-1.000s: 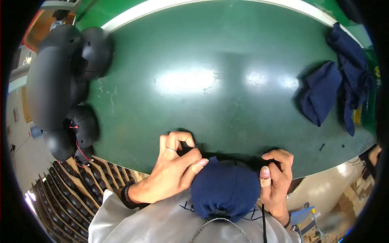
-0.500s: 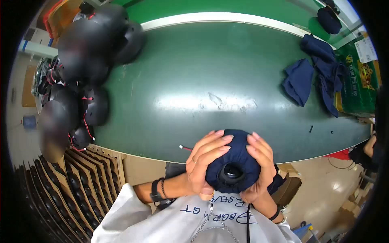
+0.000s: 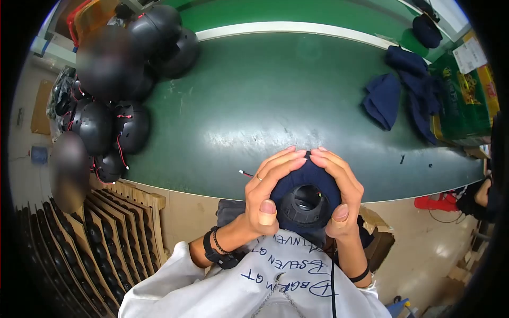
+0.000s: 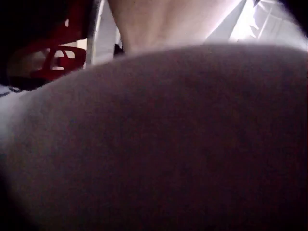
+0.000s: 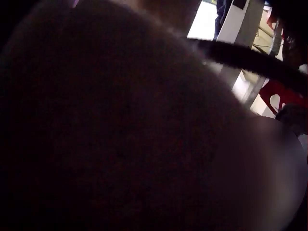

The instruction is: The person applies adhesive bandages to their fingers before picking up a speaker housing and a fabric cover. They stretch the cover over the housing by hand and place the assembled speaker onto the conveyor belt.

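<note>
In the head view, both hands grip a round black shell (image 3: pixel 295 211) wrapped in navy cloth (image 3: pixel 314 174) at the table's near edge. The left hand (image 3: pixel 263 192) curls round its left side and the right hand (image 3: pixel 342 192) round its right, fingertips close together at the top and thumbs toward the body. A dark round opening in the shell faces up. Left of the left hand, a small white connector (image 3: pixel 243 172) on a wire pokes out. Both wrist views are mostly filled by a dark blurred surface, and their holds cannot be made out.
Black rounded shells with red wires (image 3: pixel 133 127) crowd the green table's (image 3: pixel 244 90) left side. Navy cloth pieces (image 3: pixel 383 100) lie at the right beside a green box (image 3: pixel 460 103). Racks of dark round parts (image 3: pixel 101 233) stand below left; a cardboard box (image 3: pixel 377 238) is below right.
The hands first pinched the cloth-covered shell's sides with its cloth face up, then wrapped round it as the opening came into view. Since then it has tilted, showing more opening, and the thumbs have shifted.
</note>
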`<state>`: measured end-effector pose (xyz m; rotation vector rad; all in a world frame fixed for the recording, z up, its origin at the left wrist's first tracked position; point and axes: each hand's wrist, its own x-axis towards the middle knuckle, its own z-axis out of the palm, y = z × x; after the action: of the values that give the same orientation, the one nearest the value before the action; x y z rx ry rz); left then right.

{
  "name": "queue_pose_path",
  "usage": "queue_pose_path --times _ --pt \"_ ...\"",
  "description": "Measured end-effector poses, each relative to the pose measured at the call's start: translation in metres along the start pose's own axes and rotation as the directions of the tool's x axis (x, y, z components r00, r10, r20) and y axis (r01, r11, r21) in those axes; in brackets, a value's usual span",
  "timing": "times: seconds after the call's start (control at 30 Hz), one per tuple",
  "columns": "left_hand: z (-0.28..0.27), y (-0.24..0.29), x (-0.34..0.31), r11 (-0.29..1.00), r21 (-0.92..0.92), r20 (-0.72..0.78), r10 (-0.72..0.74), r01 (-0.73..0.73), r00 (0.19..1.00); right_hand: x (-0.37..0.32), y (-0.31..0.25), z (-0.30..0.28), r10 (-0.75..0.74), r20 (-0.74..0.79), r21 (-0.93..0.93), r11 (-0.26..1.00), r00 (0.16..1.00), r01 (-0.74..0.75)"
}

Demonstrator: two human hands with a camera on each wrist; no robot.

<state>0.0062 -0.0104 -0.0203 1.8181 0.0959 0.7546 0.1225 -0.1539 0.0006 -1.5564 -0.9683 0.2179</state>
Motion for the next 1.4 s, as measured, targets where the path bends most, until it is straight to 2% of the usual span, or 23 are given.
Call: queue_pose_path --times 0.07,0.13,0.27,0.4,0.5,0.53,0.6,0.67,0.73,0.8,0.87,0.9,0.93,1.0,1.07,1.13,1.17,1.2,1.23,1.27,1.3,1.33,1.4 --pt "0.000 -0.003 -0.003 1.000 -0.021 -0.017 -0.018 0.018 1.000 -0.001 0.003 -0.001 0.028 0.010 -0.005 1.000 1.000 -0.028" --pt "0.000 -0.001 0.001 0.994 -0.065 -0.013 -0.091 0.090 0.996 0.003 0.005 -0.002 0.087 0.004 0.111 0.990 0.996 -0.087" --pt "0.002 -0.004 0.001 0.988 -0.129 -0.037 -0.090 0.085 0.995 0.002 0.012 -0.001 0.048 0.006 0.183 0.982 0.999 -0.048" --pt "0.000 0.002 0.006 0.993 -0.115 -0.032 -0.032 0.028 0.999 0.002 0.014 -0.002 0.003 -0.004 0.182 0.983 1.000 -0.002" --pt "-0.001 0.008 0.007 0.993 -0.043 0.005 -0.111 0.111 0.994 0.000 0.011 -0.001 0.165 0.054 0.337 0.925 0.985 -0.173" --pt "-0.001 0.010 0.007 0.996 -0.042 -0.001 -0.084 0.084 0.996 0.000 0.010 -0.001 0.139 0.049 0.332 0.932 0.989 -0.147" --pt "-0.002 0.012 0.006 0.985 -0.055 0.021 -0.163 0.164 0.986 -0.002 0.012 0.001 0.165 0.046 0.362 0.917 0.985 -0.171" --pt "-0.002 0.012 0.006 0.992 -0.048 0.013 -0.114 0.114 0.993 -0.001 0.016 0.001 0.112 0.036 0.335 0.935 0.993 -0.118" --pt "-0.004 0.017 0.005 0.975 -0.009 0.026 -0.220 0.221 0.975 -0.002 0.021 0.001 0.145 0.062 0.398 0.904 0.987 -0.158" --pt "-0.007 0.016 0.006 0.978 0.017 0.039 -0.209 0.209 0.977 -0.002 0.021 -0.003 0.129 0.090 0.394 0.906 0.988 -0.155" --pt "-0.010 0.016 0.004 0.973 0.039 0.075 -0.228 0.226 0.971 -0.004 0.021 -0.009 0.124 0.100 0.237 0.961 0.987 -0.144" --pt "-0.014 0.024 0.001 0.971 0.098 0.085 -0.226 0.217 0.971 -0.009 0.004 -0.014 0.173 0.054 0.068 0.982 0.983 -0.177" --pt "-0.018 0.030 -0.005 0.973 0.098 0.084 -0.215 0.207 0.973 -0.014 -0.011 -0.019 0.164 0.050 0.066 0.984 0.985 -0.167" --pt "-0.023 0.038 -0.016 0.969 0.139 -0.027 -0.201 0.203 0.979 -0.024 -0.028 -0.025 0.357 -0.088 -0.026 0.933 0.930 -0.360" --pt "-0.016 0.042 -0.023 0.955 0.128 0.004 -0.269 0.266 0.963 -0.036 -0.027 -0.020 0.405 -0.010 -0.067 0.912 0.914 -0.404" --pt "0.004 0.038 -0.027 0.962 0.157 -0.028 -0.223 0.224 0.974 -0.041 -0.034 0.001 0.387 -0.057 -0.220 0.894 0.920 -0.389" --pt "0.005 0.036 -0.025 0.961 0.154 -0.027 -0.227 0.229 0.973 -0.041 -0.037 0.004 0.330 -0.083 -0.132 0.932 0.940 -0.338" --pt "0.003 0.031 -0.017 0.995 0.088 -0.024 -0.051 0.053 0.998 -0.035 -0.034 0.001 0.328 -0.088 -0.133 0.932 0.941 -0.338" --pt "0.000 0.025 -0.009 0.992 0.023 -0.034 0.125 -0.124 0.992 -0.030 -0.030 -0.002 0.016 -0.114 -0.148 0.988 0.993 -0.033" --pt "-0.004 0.020 -0.005 0.956 -0.038 -0.056 0.288 -0.291 0.956 -0.027 -0.025 -0.004 -0.292 -0.130 -0.168 0.948 0.948 0.269" --pt "-0.010 0.016 0.002 0.927 -0.063 -0.025 0.370 -0.371 0.929 -0.023 -0.003 -0.007 -0.482 -0.105 -0.218 0.864 0.870 0.453" --pt "-0.018 0.010 0.001 0.928 -0.063 -0.021 0.366 -0.366 0.930 -0.026 0.003 -0.012 -0.478 -0.108 -0.216 0.867 0.872 0.449" --pt "-0.037 -0.002 -0.001 0.955 -0.057 0.140 0.297 -0.292 0.945 -0.037 0.014 -0.020 -0.476 0.067 -0.352 0.811 0.877 0.467"
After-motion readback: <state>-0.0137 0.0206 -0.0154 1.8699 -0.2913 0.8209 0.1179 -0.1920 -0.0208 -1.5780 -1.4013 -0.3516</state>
